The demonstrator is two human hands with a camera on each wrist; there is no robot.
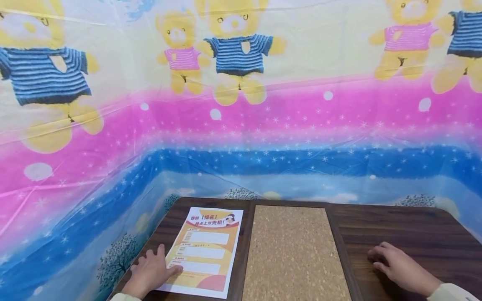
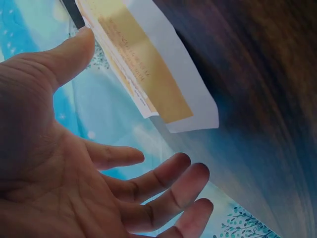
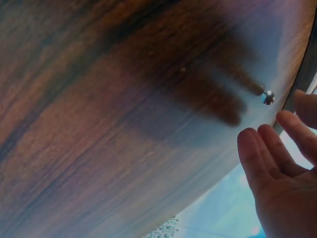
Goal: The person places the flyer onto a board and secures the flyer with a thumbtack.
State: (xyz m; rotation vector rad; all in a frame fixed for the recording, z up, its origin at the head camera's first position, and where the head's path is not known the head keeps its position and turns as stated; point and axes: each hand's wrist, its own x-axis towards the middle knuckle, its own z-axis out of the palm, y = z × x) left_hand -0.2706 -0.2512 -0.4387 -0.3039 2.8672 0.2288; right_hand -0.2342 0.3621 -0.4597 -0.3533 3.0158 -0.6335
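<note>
A printed sheet of paper [image 1: 205,253], orange and white with red heading characters, lies on the left side of the dark wooden table [image 1: 376,225]. My left hand [image 1: 152,267] is at its lower left edge, thumb over the sheet and fingers loosely spread. In the left wrist view the same paper [image 2: 148,59] passes close to the thumb, and the palm holds nothing. My right hand [image 1: 404,265] hovers low over the table's right side with relaxed, slightly bent fingers. A small shiny round thing [image 3: 268,97] shows near those fingertips in the right wrist view.
A cork panel [image 1: 293,251] is set in the middle of the table, between dark wood strips. Behind and around the table hangs a cloth [image 1: 301,117] printed with teddy bears, snowflakes and trees. The table's far corners are rounded.
</note>
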